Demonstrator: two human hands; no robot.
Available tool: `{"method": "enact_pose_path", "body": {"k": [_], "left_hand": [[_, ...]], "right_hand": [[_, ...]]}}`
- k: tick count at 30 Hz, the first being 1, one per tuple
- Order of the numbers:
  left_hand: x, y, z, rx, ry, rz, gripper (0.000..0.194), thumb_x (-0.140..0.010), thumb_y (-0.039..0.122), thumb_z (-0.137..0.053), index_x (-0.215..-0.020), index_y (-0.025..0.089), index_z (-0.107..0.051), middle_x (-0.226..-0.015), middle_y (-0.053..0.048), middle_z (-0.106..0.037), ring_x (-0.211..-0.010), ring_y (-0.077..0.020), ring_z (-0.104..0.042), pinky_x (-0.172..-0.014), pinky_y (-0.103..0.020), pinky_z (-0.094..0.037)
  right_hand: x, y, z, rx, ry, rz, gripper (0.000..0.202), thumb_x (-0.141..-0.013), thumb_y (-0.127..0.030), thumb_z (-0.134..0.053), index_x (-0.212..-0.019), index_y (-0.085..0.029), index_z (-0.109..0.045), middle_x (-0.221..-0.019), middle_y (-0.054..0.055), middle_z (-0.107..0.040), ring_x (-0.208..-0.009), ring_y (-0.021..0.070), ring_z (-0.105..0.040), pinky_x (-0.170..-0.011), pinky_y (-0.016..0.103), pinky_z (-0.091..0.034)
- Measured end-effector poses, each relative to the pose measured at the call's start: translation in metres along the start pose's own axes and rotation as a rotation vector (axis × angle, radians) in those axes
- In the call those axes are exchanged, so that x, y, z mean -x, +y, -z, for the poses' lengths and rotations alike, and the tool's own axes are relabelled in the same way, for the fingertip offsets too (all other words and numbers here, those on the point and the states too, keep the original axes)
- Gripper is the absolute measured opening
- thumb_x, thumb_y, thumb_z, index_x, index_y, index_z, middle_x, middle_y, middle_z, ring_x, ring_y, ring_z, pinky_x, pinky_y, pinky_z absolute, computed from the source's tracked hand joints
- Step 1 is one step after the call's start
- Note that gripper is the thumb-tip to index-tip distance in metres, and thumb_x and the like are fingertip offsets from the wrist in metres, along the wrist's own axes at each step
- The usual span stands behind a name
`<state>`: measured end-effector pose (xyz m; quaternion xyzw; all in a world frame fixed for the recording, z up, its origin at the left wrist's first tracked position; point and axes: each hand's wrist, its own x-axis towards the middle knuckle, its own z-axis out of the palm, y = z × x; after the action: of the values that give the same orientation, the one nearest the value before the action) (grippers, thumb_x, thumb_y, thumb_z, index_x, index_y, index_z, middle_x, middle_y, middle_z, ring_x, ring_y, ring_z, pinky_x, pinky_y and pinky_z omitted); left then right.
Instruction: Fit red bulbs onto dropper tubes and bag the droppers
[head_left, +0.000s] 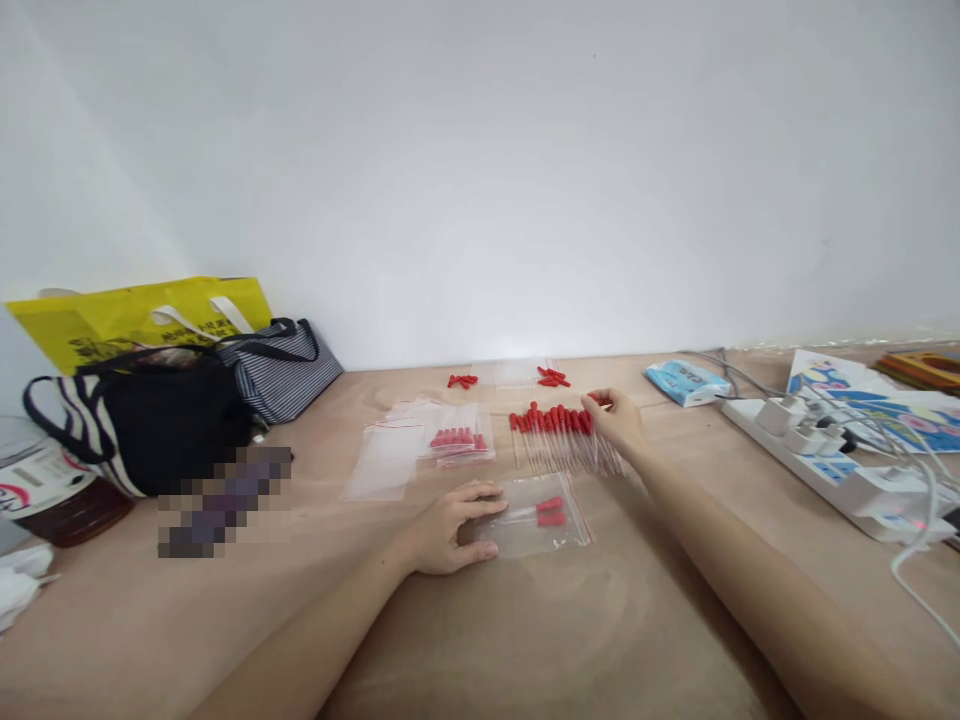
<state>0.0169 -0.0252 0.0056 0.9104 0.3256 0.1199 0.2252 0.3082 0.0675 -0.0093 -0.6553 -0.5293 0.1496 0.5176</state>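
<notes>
My left hand rests on the table with fingers and thumb spread, its fingertips on the left end of a clear zip bag. Inside that bag lie two droppers with red rubber bulbs. Farther back, a row of glass droppers is laid side by side, red bulbs toward the wall. At the row's right end, my right hand pinches the red bulb of a dropper between thumb and fingers. Left of the row, filled zip bags with red-bulbed droppers overlap flat, unfilled-looking bags.
Loose red bulbs and another small group lie near the wall. To the right are a blue tissue pack and a white power strip with cables. A black bag, striped bag and jar stand left.
</notes>
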Motion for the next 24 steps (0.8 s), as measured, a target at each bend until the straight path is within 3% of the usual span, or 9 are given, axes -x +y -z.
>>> {"method": "enact_pose_path", "body": {"k": [4, 7, 15, 19, 24], "left_hand": [[0.000, 0.002, 0.002, -0.011, 0.008, -0.004, 0.052, -0.075, 0.038, -0.055, -0.123, 0.025, -0.043, -0.130, -0.006, -0.043, -0.120, -0.0244, -0.036, -0.098, -0.042, -0.031], [-0.001, 0.002, 0.002, -0.012, 0.020, -0.006, 0.054, -0.074, 0.038, -0.055, -0.124, 0.024, -0.041, -0.129, -0.006, -0.043, -0.120, -0.0238, -0.036, -0.098, -0.041, -0.031], [0.001, 0.001, 0.001, -0.033, 0.019, 0.063, 0.058, -0.074, 0.041, -0.055, -0.126, 0.022, -0.037, -0.131, -0.008, -0.041, -0.121, -0.0263, -0.035, -0.099, -0.044, -0.030], [0.001, 0.002, 0.002, -0.039, -0.006, 0.098, 0.061, -0.074, 0.043, -0.055, -0.128, 0.022, -0.035, -0.133, -0.008, -0.038, -0.122, -0.0279, -0.033, -0.099, -0.045, -0.029], [0.000, 0.006, 0.003, -0.023, 0.021, 0.037, 0.058, -0.075, 0.042, -0.055, -0.126, 0.023, -0.036, -0.129, -0.006, -0.043, -0.120, -0.0260, -0.036, -0.098, -0.043, -0.032]], "right_hand": [[0.022, 0.001, 0.022, -0.177, -0.010, -0.030, 0.031, -0.075, -0.046, -0.044, -0.085, -0.017, -0.050, -0.068, 0.002, -0.059, -0.056, 0.0128, -0.055, -0.053, 0.025, -0.045], [0.047, 0.007, 0.031, -0.444, -0.039, -0.118, 0.032, -0.069, -0.050, -0.053, -0.079, -0.020, -0.047, -0.063, 0.000, -0.056, -0.051, 0.0121, -0.053, -0.050, 0.025, -0.045], [0.081, 0.004, 0.023, -0.746, -0.151, -0.354, 0.036, -0.059, -0.046, -0.065, -0.075, -0.022, -0.044, -0.065, 0.000, -0.059, -0.058, 0.0148, -0.059, -0.055, 0.028, -0.048], [0.092, -0.006, 0.021, -0.719, -0.358, -0.369, 0.034, -0.056, -0.041, -0.069, -0.072, -0.020, -0.047, -0.061, -0.001, -0.060, -0.057, 0.0133, -0.058, -0.055, 0.026, -0.047], [0.100, -0.006, 0.018, -0.485, -0.532, -0.151, 0.030, -0.058, -0.041, -0.066, -0.072, -0.016, -0.056, -0.063, -0.001, -0.059, -0.051, 0.0098, -0.050, -0.046, 0.022, -0.040]]}}
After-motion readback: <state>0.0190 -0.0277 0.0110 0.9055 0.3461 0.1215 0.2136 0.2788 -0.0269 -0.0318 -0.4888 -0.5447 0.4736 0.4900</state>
